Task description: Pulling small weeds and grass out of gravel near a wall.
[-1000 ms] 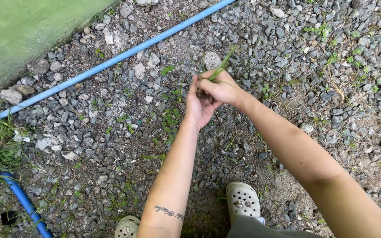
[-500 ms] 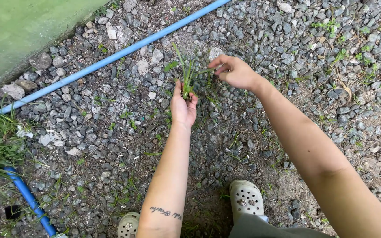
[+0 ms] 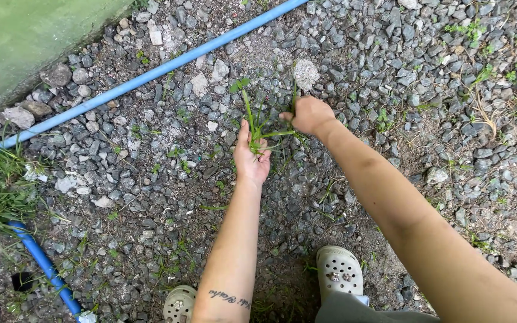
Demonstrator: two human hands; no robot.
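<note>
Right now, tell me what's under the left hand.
The left hand is closed on a tuft of green weeds, blades sticking up past the fingers. Gravel and dirt lie around it. The weeds' roots and the ground beneath the palm are covered. The right hand grips more stalks alongside.

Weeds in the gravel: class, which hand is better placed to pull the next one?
Probably the right hand: it is closed low on a weed rooted in the gravel, while the left hand already holds a pulled bunch.

Grey gravel [image 3: 426, 72], green wall [image 3: 25, 36]
</note>
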